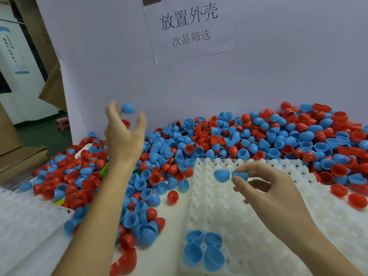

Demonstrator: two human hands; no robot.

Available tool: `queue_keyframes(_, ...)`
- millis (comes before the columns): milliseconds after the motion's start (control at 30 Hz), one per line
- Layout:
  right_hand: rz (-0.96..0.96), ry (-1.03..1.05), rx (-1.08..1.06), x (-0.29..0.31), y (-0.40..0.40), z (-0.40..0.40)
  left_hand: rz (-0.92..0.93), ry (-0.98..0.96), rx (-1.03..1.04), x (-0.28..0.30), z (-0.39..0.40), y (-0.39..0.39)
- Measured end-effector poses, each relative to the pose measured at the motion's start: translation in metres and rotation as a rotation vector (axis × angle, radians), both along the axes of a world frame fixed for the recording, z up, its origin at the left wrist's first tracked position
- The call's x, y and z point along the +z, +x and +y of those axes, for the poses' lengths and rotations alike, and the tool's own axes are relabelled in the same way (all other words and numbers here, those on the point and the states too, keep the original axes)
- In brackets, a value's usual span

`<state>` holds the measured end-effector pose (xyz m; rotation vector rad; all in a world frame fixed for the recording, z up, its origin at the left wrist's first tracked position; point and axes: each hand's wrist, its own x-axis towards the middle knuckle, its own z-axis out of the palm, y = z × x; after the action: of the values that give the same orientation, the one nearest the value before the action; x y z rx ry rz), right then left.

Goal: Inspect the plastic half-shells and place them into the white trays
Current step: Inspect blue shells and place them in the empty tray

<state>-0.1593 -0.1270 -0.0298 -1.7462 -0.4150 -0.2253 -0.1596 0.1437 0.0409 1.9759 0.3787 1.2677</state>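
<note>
The left hand (124,134) is reaching up in the centre-left of the frame, blurred, its fingers spread and relaxed around nothing; a blue half-shell (128,108) is showing just beside the fingertips, apart from them, with no grasp on it that I can make out. The right hand (264,188) is sitting right of centre, pinching a hinged blue shell pair (229,175) between thumb and forefinger, one half jutting to the left and the other partly hidden behind the fingers. This pair is hanging above the upper part of the white tray (249,226), which is filling the lower right of the frame with its rows of moulded cups. Four blue half-shells (203,249) are resting in cups at the tray's lower left corner, open sides facing up. A great pile of red and blue half-shells (219,140) is stretching across the middle of the frame from left to right, crowding against the tray's far and left edges. Another white tray (25,222) is lying at the lower left. A paper sign (189,28) with printed characters is hanging on the white wall (288,76) at the top centre, and cardboard boxes (12,140) are standing at the far left.
</note>
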Motion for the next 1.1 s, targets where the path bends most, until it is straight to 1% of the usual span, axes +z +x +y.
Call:
queue_keyframes(33, 0.002, 0.004, 0.004, 0.001, -0.001, 0.000, 0.250, -0.080, 0.001, -0.011, 0.003, 0.004)
queue_keyframes(67, 0.007, 0.006, 0.008, 0.001, -0.001, 0.000, 0.393, -0.077, 0.006, -0.023, 0.000, 0.004)
queue_keyframes(100, 0.012, 0.006, 0.010, 0.002, -0.002, 0.000, 0.427, -0.015, 0.000, -0.033, -0.008, 0.001)
queue_keyframes(133, 0.012, 0.007, 0.008, 0.002, -0.002, 0.001, 0.384, 0.049, -0.046, -0.041, -0.018, -0.003)
queue_keyframes(167, 0.012, 0.008, 0.002, 0.003, -0.001, 0.000, 0.320, 0.081, -0.158, -0.046, -0.031, -0.007)
queue_keyframes(200, 0.010, 0.008, -0.004, 0.002, 0.000, -0.001, 0.311, 0.051, -0.326, -0.049, -0.044, -0.011)
queue_keyframes(267, 0.009, 0.014, -0.005, 0.002, -0.001, -0.001, 0.389, -0.115, -0.723, -0.052, -0.072, -0.016)
queue_keyframes(300, -0.001, 0.021, 0.000, 0.002, -0.002, 0.000, 0.438, -0.168, -0.840, -0.054, -0.084, -0.016)
queue_keyframes(333, -0.014, 0.021, 0.005, 0.002, -0.004, 0.000, 0.463, -0.182, -0.894, -0.057, -0.093, -0.016)
queue_keyframes(400, -0.037, -0.007, 0.014, 0.003, -0.005, -0.002, 0.424, -0.201, -0.901, -0.063, -0.104, -0.013)
queue_keyframes(500, -0.036, -0.087, 0.138, 0.006, -0.005, -0.003, 0.344, -0.343, -0.916, -0.072, -0.104, -0.012)
queue_keyframes(567, -0.050, -0.079, 0.188, 0.005, -0.005, -0.005, 0.327, -0.440, -0.953, -0.073, -0.100, -0.012)
queue_keyframes(633, -0.052, -0.096, 0.200, 0.006, -0.006, -0.007, 0.351, -0.508, -1.011, -0.073, -0.097, -0.013)
queue_keyframes(733, -0.081, -0.245, 0.227, 0.003, -0.006, -0.007, 0.428, -0.485, -1.103, -0.074, -0.093, -0.015)
queue_keyframes(800, -0.172, -0.371, 0.177, 0.000, -0.005, -0.006, 0.470, -0.426, -1.131, -0.074, -0.092, -0.016)
queue_keyframes(900, -0.300, -0.480, 0.088, 0.001, -0.004, -0.008, 0.499, -0.360, -1.153, -0.072, -0.087, -0.017)
queue_keyframes(967, -0.286, -0.611, 0.116, 0.007, -0.006, -0.015, 0.453, -0.399, -1.093, -0.069, -0.084, -0.016)
queue_keyframes(1033, -0.209, -0.785, 0.215, 0.013, -0.010, -0.023, 0.400, -0.437, -0.964, -0.068, -0.079, -0.013)
queue_keyframes(1100, -0.122, -0.878, 0.302, 0.019, -0.016, -0.024, 0.383, -0.444, -0.859, -0.068, -0.074, -0.011)
